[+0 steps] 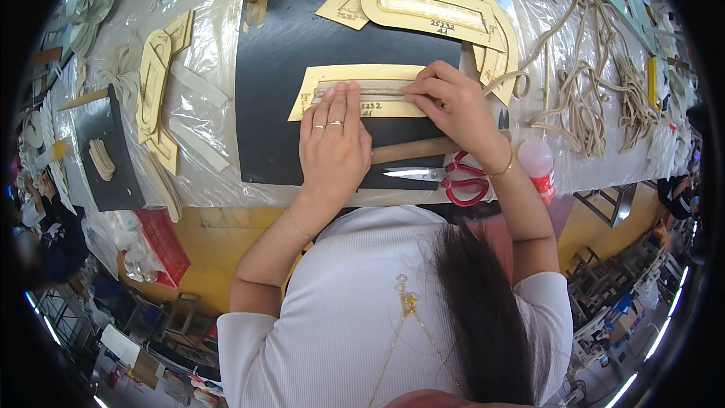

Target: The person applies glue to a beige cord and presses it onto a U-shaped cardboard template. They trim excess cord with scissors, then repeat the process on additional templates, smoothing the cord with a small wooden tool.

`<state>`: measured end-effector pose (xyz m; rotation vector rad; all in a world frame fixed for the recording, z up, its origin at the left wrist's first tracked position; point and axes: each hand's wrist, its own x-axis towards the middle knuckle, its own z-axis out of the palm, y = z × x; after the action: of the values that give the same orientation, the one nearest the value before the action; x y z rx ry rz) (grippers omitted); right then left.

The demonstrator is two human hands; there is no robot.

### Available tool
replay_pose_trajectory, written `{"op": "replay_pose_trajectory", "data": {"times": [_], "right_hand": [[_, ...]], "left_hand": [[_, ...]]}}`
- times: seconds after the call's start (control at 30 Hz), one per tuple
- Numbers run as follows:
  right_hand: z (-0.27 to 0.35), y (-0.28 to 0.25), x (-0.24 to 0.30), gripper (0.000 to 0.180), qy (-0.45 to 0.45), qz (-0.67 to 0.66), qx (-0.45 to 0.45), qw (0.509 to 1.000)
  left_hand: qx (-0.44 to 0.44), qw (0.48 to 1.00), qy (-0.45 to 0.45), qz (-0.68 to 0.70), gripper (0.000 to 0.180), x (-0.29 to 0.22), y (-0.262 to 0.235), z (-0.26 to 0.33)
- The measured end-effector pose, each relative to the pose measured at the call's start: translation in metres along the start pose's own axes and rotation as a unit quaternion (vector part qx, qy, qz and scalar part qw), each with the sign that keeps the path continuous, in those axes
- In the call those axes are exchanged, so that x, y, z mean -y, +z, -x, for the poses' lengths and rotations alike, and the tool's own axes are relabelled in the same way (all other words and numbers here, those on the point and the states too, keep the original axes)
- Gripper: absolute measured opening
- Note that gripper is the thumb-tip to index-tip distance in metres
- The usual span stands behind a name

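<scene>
Left hand (333, 143) flat, fingers together, pressing cardboard template (361, 91) on black mat (272, 68); right hand (453, 106) fingertips pinch braided strip (377, 91) w/ it.

Matt tan card template (355, 79) on matt black mat (272, 68); glossy clear plastic sheeting (204, 53); red-handled steel scissors (445, 179).

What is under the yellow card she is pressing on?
The yellow card template lies on a black mat. Both hands, left hand and right hand, cover part of it, so anything beneath stays hidden.
</scene>
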<state>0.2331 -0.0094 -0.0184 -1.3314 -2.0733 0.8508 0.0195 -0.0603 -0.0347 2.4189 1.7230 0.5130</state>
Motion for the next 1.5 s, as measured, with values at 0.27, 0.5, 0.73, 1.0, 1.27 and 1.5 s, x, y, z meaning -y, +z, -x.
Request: {"op": "replay_pose_trajectory", "data": {"times": [0.27, 0.5, 0.73, 1.0, 1.27, 1.5], "right_hand": [[0.002, 0.003, -0.007, 0.006, 0.006, -0.007, 0.004, 1.0], [-0.002, 0.004, -0.007, 0.005, 0.004, 0.005, 0.006, 1.0], [-0.003, 0.006, 0.0, 0.006, 0.018, 0.046, 0.018, 0.999], [0.007, -0.011, -0.003, 0.012, 0.014, 0.044, -0.033, 0.998], [0.015, -0.018, -0.011, 0.009, 0.007, 0.04, -0.046, 0.998], [0.015, -0.016, -0.015, 0.007, -0.005, 0.043, -0.046, 0.998]], "left_hand": [[0.016, 0.999, 0.0, -0.04, 0.055, -0.002, 0.004, 0.0], [0.027, 0.999, 0.001, -0.044, 0.054, -0.007, 0.003, 0.0], [0.045, 0.999, -0.009, -0.012, 0.056, -0.029, 0.001, -0.01], [0.038, 0.998, 0.045, -0.011, 0.056, -0.037, 0.017, -0.013], [0.054, 0.997, 0.046, -0.028, 0.054, -0.039, 0.016, -0.015], [0.058, 0.996, 0.055, -0.033, 0.056, -0.038, 0.016, -0.015]]}}
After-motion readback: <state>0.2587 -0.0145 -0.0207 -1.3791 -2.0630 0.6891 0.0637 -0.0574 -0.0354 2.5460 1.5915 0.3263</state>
